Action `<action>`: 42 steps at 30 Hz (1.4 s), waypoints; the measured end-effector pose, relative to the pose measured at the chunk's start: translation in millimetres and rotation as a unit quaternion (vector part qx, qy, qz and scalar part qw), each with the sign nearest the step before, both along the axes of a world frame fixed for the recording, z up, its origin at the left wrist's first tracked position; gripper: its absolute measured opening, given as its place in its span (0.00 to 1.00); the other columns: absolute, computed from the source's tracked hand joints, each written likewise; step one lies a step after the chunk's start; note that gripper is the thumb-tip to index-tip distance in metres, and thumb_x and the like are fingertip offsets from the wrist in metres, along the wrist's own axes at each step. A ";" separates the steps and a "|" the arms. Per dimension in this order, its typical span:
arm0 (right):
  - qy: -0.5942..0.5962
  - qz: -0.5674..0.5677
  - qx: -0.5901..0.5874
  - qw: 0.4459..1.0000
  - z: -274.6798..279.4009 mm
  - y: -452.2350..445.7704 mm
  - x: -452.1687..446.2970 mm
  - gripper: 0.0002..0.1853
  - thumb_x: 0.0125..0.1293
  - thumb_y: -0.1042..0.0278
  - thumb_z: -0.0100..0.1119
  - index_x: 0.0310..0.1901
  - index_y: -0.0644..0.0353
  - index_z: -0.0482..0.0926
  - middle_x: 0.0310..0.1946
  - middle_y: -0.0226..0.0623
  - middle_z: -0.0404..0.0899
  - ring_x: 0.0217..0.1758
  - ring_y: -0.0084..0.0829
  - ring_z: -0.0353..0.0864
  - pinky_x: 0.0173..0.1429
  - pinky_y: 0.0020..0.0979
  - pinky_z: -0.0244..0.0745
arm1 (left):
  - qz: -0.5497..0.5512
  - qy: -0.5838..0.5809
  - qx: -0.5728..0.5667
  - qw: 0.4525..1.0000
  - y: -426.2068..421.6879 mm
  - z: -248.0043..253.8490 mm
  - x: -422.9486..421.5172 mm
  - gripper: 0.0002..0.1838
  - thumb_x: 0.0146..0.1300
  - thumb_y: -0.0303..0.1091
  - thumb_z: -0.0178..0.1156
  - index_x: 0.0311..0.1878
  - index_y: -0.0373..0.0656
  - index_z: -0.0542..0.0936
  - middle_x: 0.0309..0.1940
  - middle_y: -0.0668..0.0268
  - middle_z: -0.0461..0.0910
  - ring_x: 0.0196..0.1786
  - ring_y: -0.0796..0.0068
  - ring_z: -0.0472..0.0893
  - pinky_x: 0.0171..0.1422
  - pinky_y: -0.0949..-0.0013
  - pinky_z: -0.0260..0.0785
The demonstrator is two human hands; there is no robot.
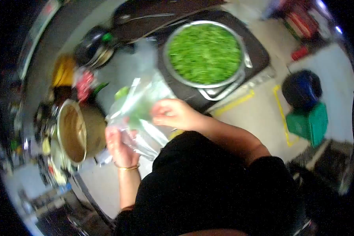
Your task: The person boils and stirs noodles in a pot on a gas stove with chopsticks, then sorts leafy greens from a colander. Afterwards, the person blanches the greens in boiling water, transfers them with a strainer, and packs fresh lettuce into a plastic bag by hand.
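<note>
A clear plastic bag (pixel 145 96) with something green inside hangs between my hands, in front of my body. My left hand (pixel 121 145), with a bangle at the wrist, grips the bag's lower left side. On the bag's right side my right hand (pixel 171 113) has its fingers curled together at the plastic. A green vegetable piece (pixel 122 93) shows at the upper left of the bag. Beyond my right hand, a round metal pan (pixel 168 74) full of chopped greens (pixel 204 53) stands on the dark stove.
A large metal pot (pixel 94 131) lies open-mouthed at the left. Behind it are a red-and-white packet (pixel 83 84) and a dark pot (pixel 92 47). A green box (pixel 310 122) and a dark blue round object (pixel 301 89) are at the right.
</note>
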State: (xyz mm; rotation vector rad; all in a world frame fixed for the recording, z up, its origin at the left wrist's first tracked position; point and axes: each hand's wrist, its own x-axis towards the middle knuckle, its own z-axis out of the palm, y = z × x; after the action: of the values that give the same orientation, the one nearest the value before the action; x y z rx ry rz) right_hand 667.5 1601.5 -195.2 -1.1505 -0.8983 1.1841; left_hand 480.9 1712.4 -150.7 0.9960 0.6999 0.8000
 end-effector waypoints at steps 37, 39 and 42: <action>-0.009 -0.108 -0.093 0.990 -9.9 -14.9 -140.4 0.10 0.68 0.68 0.47 0.27 0.57 0.70 0.20 0.24 0.68 0.19 0.14 0.63 0.18 0.20 0.56 | 0.057 -0.022 0.127 0.990 -75.0 -79.6 -147.1 0.13 0.68 0.29 0.50 0.52 0.36 0.64 0.36 0.68 0.72 0.35 0.84 0.72 0.38 0.74 0.72; -0.001 -0.163 -0.075 0.984 -16.6 -18.8 -141.3 0.09 0.69 0.67 0.48 0.29 0.55 0.70 0.23 0.22 0.68 0.24 0.14 0.63 0.23 0.19 0.56 | 0.009 -0.007 0.103 0.995 -74.2 -76.6 -155.5 0.14 0.68 0.29 0.50 0.53 0.36 0.64 0.39 0.66 0.74 0.36 0.82 0.75 0.38 0.74 0.72; 0.050 -0.147 -0.147 0.977 -15.0 -24.7 -137.4 0.14 0.70 0.65 0.48 0.24 0.52 0.66 0.18 0.19 0.62 0.18 0.13 0.58 0.19 0.20 0.53 | -0.023 0.024 0.114 0.993 -72.7 -71.5 -156.5 0.14 0.67 0.29 0.50 0.54 0.38 0.64 0.39 0.66 0.75 0.36 0.80 0.77 0.36 0.74 0.72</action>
State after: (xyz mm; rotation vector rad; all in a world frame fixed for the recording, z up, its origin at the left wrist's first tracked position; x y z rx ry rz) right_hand 530.1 1576.8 -210.3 -1.3938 -0.4644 1.1403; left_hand 324.4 1639.8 -222.2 1.2380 0.6338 0.8296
